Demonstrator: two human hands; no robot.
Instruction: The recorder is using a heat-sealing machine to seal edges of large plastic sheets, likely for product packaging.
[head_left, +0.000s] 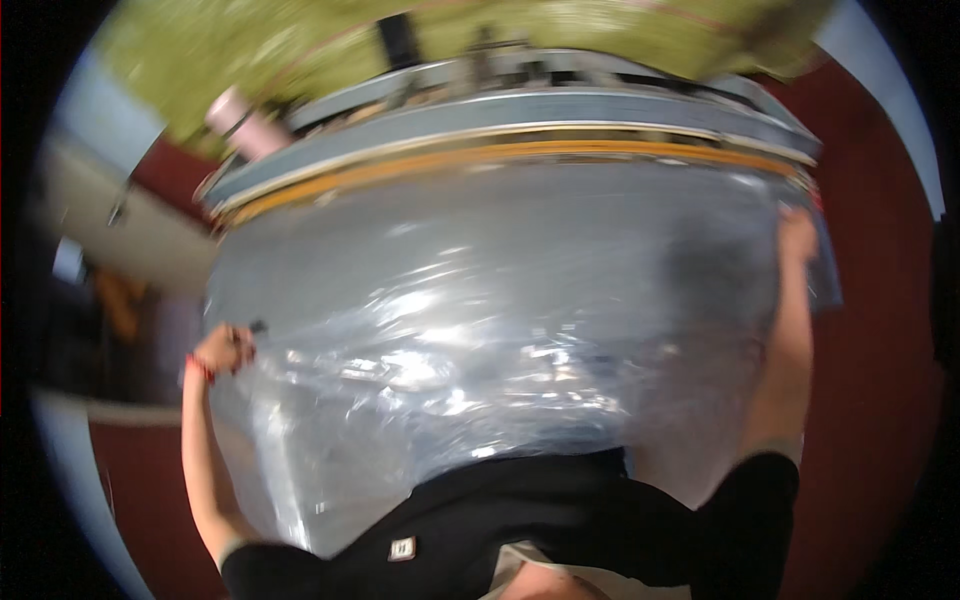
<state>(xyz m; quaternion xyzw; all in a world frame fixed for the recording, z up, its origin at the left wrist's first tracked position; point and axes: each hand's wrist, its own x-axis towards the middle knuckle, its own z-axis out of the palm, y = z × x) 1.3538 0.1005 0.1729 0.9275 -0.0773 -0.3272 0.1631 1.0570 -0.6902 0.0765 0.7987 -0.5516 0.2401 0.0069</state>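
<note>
A wide sheet of clear plastic film (430,250) stretches from a long sealing machine (520,110) toward my body, shiny and creased in its nearer half. At its left edge my left hand (226,350), with a red band at the wrist, is closed on the film. A small dark piece (259,327) sticks out beside those fingers; its kind is unclear. Farther off, at the upper right edge, my right hand (797,235) is closed on the film near the machine's end, somewhat blurred. A bluish corner of film hangs beyond it.
An orange strip (500,155) runs along the machine's near side. Behind it lies a yellow-green sheet (280,50) with a dark upright object (398,40). A pink bottle-like cylinder (245,122) stands at the back left. Dark red floor (870,350) shows at right.
</note>
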